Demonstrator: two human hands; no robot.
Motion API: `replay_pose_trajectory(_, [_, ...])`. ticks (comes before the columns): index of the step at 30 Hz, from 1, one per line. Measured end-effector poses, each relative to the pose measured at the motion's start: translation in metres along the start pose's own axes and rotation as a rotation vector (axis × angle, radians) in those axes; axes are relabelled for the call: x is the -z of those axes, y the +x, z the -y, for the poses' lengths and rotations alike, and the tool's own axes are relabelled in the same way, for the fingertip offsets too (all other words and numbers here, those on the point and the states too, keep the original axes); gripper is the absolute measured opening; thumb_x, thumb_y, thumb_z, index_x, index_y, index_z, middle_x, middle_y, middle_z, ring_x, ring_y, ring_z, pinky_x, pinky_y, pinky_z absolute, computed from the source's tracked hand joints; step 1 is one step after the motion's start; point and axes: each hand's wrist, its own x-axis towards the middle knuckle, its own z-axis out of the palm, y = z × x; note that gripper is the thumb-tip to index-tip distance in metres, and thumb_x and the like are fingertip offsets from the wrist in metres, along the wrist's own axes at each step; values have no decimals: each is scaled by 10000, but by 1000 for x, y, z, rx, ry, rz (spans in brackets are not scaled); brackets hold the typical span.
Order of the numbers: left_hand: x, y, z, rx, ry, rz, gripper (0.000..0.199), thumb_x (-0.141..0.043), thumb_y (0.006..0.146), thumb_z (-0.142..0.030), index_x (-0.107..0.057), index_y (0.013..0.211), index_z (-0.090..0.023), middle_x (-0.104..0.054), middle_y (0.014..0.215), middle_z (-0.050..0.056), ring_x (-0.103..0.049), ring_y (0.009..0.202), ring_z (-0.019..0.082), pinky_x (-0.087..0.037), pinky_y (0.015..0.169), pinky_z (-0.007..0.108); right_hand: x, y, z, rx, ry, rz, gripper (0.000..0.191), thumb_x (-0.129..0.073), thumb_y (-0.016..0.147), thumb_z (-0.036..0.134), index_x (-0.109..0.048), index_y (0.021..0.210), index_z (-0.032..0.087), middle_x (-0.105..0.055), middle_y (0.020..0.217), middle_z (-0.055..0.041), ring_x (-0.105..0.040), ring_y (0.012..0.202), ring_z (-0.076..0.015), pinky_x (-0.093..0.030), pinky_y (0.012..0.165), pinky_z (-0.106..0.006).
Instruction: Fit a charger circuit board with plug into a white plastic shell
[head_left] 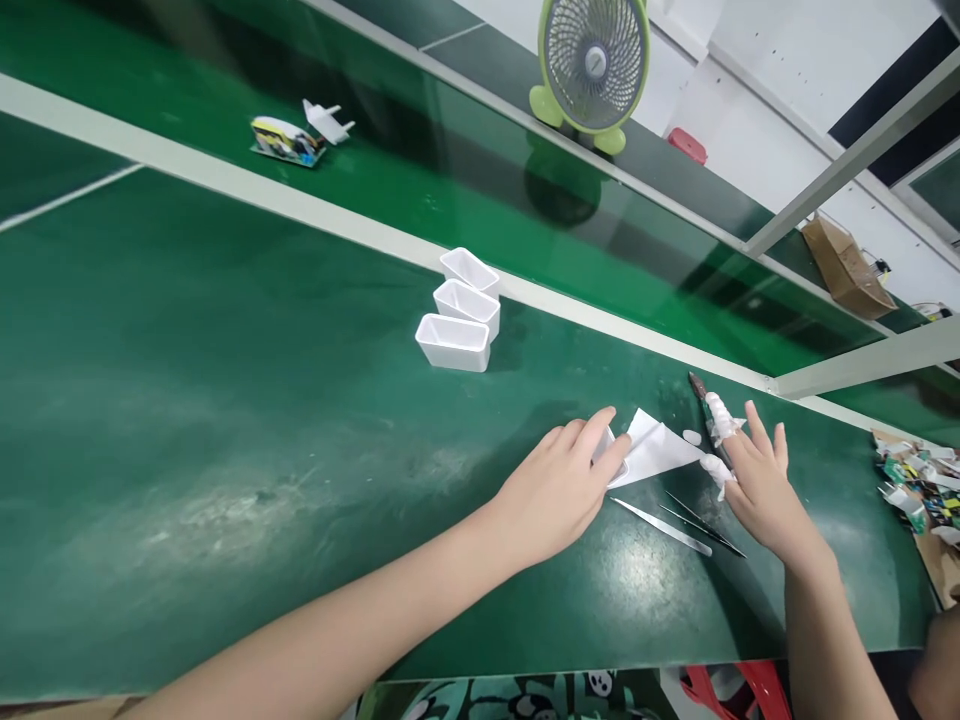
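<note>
My left hand (566, 480) is closed around a small white container (606, 446), mostly hidden by the fingers. Touching it is a folded white sheet (654, 450). The thumb and index finger of my right hand (757, 480) are wrapped in white material and spread apart at the sheet's pointed right end; whether they pinch its tip is unclear. A dark tool (698, 388) lies beside the wrapped index finger. Silver tweezers (664, 526) and dark tweezers (709, 528) rest on the green table (225, 420) below the sheet.
Three white open boxes (454, 343) stand in a row near the back rail. Behind it are a circuit board with a plug (285, 142) and a green fan (595, 62). Loose circuit parts (922, 485) are piled at the right, and a cardboard box (847, 268) sits on the shelf.
</note>
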Motion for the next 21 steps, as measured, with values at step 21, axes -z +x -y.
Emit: replay_pose_trajectory(21, [-4, 0, 1, -71, -6, -184, 266, -472, 889, -146, -567, 1135, -113, -529, 1279, 223, -539, 1164, 375, -517, 914, 525, -10, 16, 2, 116, 39, -216, 465, -404, 807, 78, -569, 1226, 192, -658, 1225, -78, -435, 1326, -359, -165, 1123, -699])
